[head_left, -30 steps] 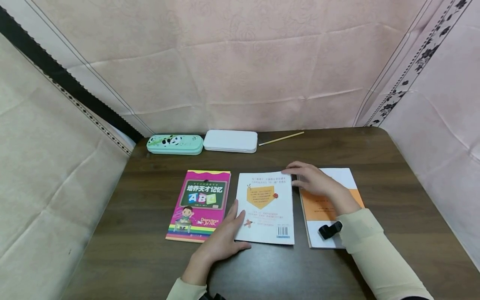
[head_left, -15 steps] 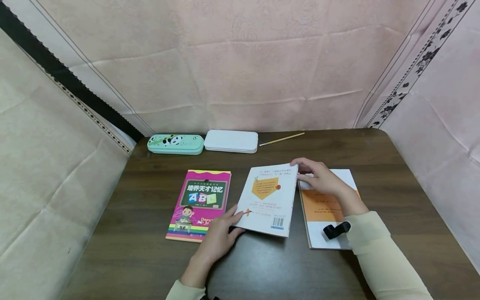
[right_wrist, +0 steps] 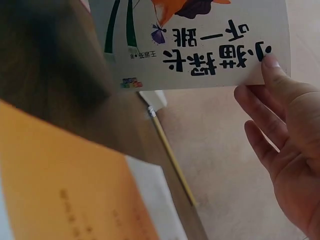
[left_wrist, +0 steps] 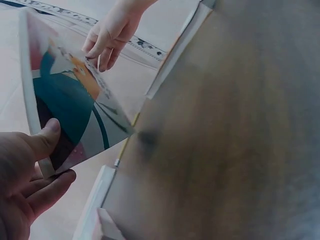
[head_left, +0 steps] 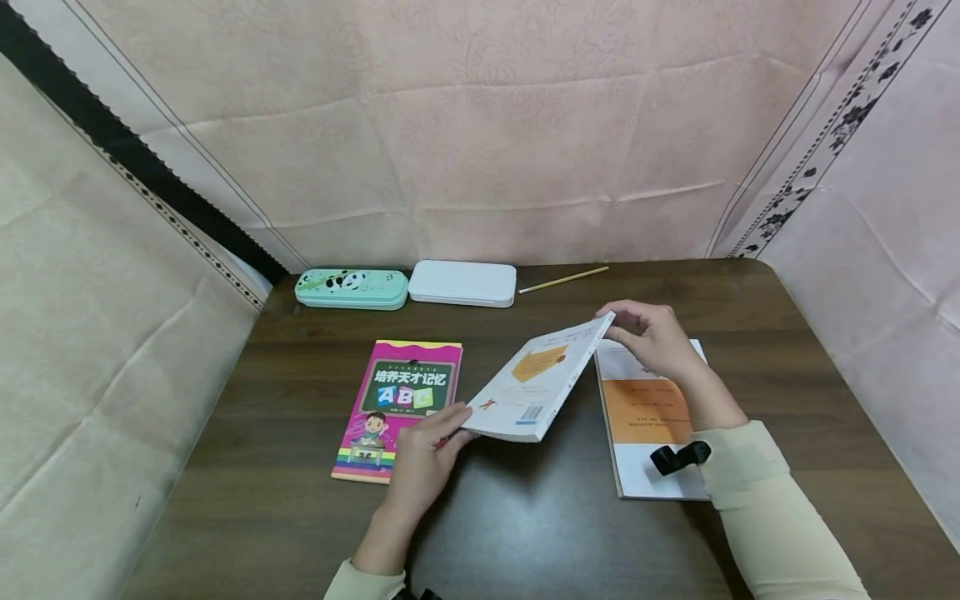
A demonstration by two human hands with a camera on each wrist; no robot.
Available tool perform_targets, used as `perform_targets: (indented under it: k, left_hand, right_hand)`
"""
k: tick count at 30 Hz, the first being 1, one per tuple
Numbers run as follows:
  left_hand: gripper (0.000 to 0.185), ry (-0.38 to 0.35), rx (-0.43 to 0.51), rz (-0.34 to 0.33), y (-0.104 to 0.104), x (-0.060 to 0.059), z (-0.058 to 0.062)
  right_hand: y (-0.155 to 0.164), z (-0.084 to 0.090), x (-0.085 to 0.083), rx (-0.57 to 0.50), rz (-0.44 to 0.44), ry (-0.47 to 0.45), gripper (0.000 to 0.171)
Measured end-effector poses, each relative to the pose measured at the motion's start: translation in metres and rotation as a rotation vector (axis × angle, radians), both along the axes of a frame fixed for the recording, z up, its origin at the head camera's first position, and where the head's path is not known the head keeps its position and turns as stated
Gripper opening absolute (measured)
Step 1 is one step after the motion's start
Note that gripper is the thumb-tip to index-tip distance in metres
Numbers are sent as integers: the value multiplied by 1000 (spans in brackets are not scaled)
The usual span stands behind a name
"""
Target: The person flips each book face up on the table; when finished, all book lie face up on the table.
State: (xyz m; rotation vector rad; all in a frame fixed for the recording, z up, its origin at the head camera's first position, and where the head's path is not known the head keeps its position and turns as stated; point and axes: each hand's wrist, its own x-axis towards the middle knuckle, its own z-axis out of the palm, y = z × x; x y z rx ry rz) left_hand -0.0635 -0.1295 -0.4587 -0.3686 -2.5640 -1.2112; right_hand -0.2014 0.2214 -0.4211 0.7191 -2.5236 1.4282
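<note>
A white picture book (head_left: 536, 379) is held tilted above the table, its back cover with an orange badge and barcode facing up in the head view. My left hand (head_left: 423, 458) pinches its near left corner, thumb on the front cover (left_wrist: 70, 110) in the left wrist view. At the far right corner my right hand (head_left: 648, 333) pinches the book between thumb and fingers. Black characters and part of an orange picture show on the cover (right_wrist: 210, 50) in the right wrist view. A pink book (head_left: 405, 400) lies left, partly behind the left hand.
A white-and-orange book (head_left: 645, 412) lies right, under the right forearm. Along the back of the brown table (head_left: 300, 533) stand a mint panda pencil case (head_left: 350, 289), a white case (head_left: 462, 283) and a thin pencil (head_left: 562, 279). Pale cloth (head_left: 480, 142) hangs behind.
The white book has risen off the table and tipped, its right side higher. My right hand has moved up and right with it; the left hand now grips the corner.
</note>
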Motion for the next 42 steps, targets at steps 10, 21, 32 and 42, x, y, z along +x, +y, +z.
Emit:
perform_targets:
  k: [10, 21, 32, 42]
  left_hand:
    - [35, 73, 57, -30, -2, 1, 6]
    - [35, -46, 146, -33, 0, 4, 8]
    - [37, -345, 396, -60, 0, 2, 12]
    - [75, -325, 413, 29, -11, -6, 6]
  right_hand:
    - [-7, 19, -2, -29, -30, 139, 24]
    - [-24, 22, -5, -44, -74, 27, 23]
    - [-51, 4, -16, -95, -128, -109, 27]
    - [-77, -21, -25, -10, -72, -196, 30]
